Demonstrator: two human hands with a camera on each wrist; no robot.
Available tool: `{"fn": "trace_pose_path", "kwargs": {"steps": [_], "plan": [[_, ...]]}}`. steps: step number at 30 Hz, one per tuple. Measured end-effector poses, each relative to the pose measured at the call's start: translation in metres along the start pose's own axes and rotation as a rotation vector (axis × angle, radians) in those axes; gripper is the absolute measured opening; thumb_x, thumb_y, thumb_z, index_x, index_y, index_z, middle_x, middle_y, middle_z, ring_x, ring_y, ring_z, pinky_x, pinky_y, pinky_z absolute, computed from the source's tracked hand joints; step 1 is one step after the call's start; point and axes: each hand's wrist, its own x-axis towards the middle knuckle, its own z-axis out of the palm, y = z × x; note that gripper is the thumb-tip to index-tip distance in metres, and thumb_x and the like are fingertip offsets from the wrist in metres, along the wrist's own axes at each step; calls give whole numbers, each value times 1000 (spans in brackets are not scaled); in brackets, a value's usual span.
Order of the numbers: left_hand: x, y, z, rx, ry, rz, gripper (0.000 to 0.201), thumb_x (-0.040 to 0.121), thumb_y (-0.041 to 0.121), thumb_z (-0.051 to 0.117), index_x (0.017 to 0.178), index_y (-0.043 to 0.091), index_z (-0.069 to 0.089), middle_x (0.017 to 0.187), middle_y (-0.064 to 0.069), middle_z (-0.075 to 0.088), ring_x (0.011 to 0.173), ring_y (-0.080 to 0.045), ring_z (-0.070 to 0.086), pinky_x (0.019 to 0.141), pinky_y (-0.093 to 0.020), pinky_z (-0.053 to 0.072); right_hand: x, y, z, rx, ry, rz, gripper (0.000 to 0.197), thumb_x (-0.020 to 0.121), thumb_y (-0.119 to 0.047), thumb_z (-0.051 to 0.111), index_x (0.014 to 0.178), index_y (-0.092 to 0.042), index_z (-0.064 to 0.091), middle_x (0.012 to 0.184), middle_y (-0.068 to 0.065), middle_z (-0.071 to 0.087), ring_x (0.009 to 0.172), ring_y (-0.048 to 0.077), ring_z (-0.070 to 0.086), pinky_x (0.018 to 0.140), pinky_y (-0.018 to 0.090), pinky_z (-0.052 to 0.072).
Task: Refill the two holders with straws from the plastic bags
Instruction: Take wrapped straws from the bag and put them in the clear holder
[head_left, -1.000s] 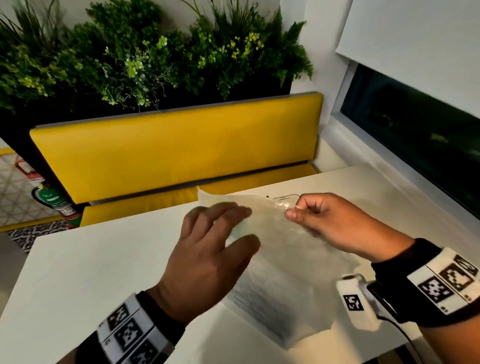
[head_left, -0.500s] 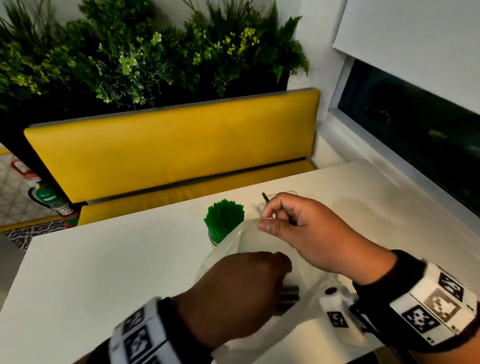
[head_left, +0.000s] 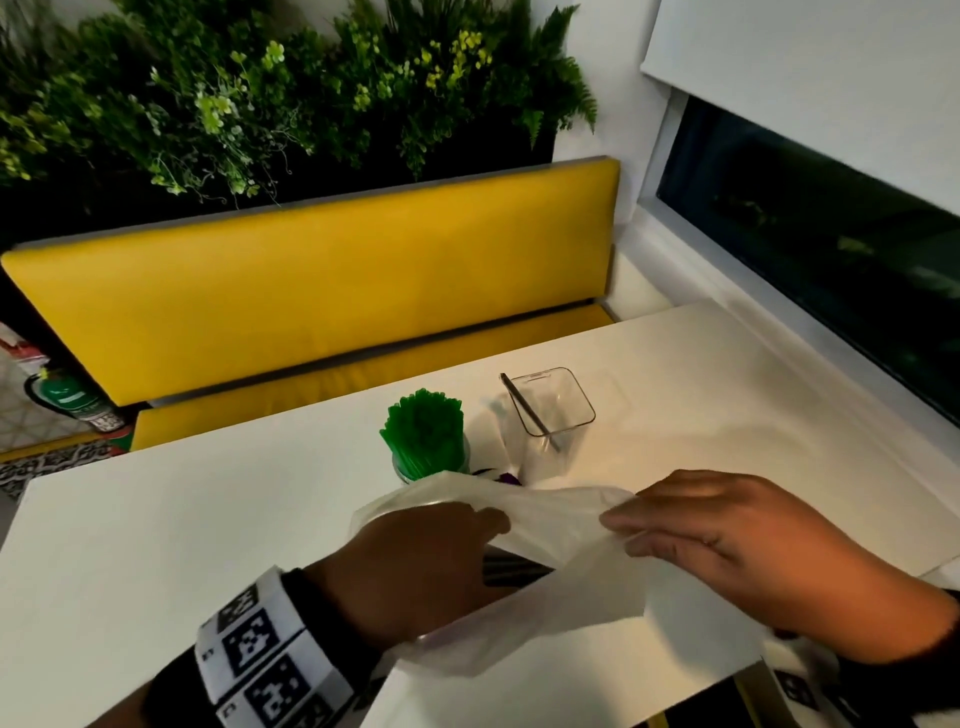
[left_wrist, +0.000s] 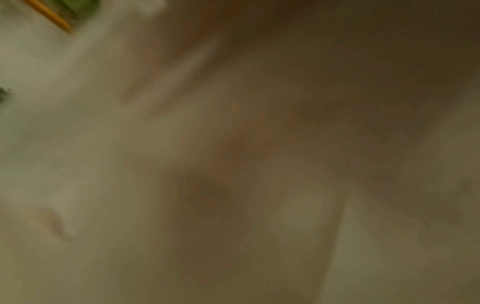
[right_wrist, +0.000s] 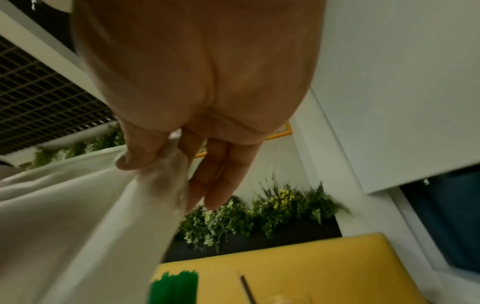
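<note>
A translucent plastic bag (head_left: 561, 525) lies at the table's near edge. My left hand (head_left: 467, 551) is inside its mouth, fingers curled down over a bundle of dark straws (head_left: 511, 569); the left wrist view is only a blur. My right hand (head_left: 618, 525) pinches the bag's upper edge between thumb and forefinger, and this pinch (right_wrist: 161, 164) on the bag (right_wrist: 64, 205) also shows from the right wrist. Behind the bag stands a round holder packed with green straws (head_left: 423, 436). To its right is a clear square holder (head_left: 563, 431) with one dark straw (head_left: 530, 410) leaning inside.
The white table (head_left: 182, 519) ends close to me at its front edge (head_left: 571, 691). A yellow bench (head_left: 311, 291) with plants above it stands behind the table. A window sill (head_left: 831, 332) runs along the right side.
The bag came down from in front of the holders to the table. My left hand went into its mouth onto the dark straws. My right hand pulled the edge rightward.
</note>
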Motion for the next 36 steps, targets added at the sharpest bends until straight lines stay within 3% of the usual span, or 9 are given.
{"fn": "trace_pose_path", "kwargs": {"steps": [6,11,16,18,23,27,29,32,36], "plan": [[-5,-11,6,310,-41,-35,90,74,89,43,146,36,33,143,8,50,128,-21,53,105,-42,39,0,3,-6,24,-16,61,45,99,-50,40,139,-65,26,120,-40,59,105,-9,62,85,21,53],[29,13,33,235,-107,56,41,103,40,39,132,18,57,131,-7,62,118,-30,59,101,-43,47,16,-9,3,240,-100,89,54,94,-9,46,119,-56,58,117,-39,61,114,-12,55,94,18,46],[29,11,38,217,-19,140,43,106,37,26,127,15,56,127,-7,63,117,-30,59,97,-39,47,41,-32,9,151,-144,294,54,82,-61,61,128,-57,32,111,-27,59,97,2,63,88,31,52],[17,6,32,131,54,194,59,99,52,13,123,22,58,123,0,64,114,-25,60,96,-37,46,49,-28,16,92,-187,388,72,85,-49,66,138,-50,18,108,-11,65,91,12,64,84,34,52],[-7,-16,46,87,-115,258,50,96,63,42,134,31,53,145,21,45,131,-9,47,111,-28,33,60,6,41,156,-271,576,15,85,-25,58,92,-17,69,93,0,72,86,17,65,76,32,49],[3,-14,71,347,-126,227,26,93,29,38,103,22,61,96,-5,68,89,-27,68,77,-42,59,64,-12,46,-105,-510,432,64,77,-50,65,135,-38,41,137,-8,51,120,18,51,90,32,40],[7,-17,85,361,47,260,20,85,35,45,92,26,62,77,1,65,66,-21,67,52,-33,56,74,-25,52,-147,-532,346,69,79,-54,65,140,-41,36,143,-10,48,125,19,49,98,36,41],[4,-14,91,332,470,479,10,85,28,56,89,25,65,83,1,68,70,-21,66,59,-30,52,92,-14,76,199,-438,361,25,92,-17,52,112,-25,65,112,4,70,102,25,66,82,34,51],[1,-34,106,252,723,518,15,88,15,62,78,26,63,62,2,50,53,-21,47,57,-29,48,107,22,87,841,-234,804,14,83,-12,56,88,-19,67,83,5,62,66,18,57,57,25,42]]}}
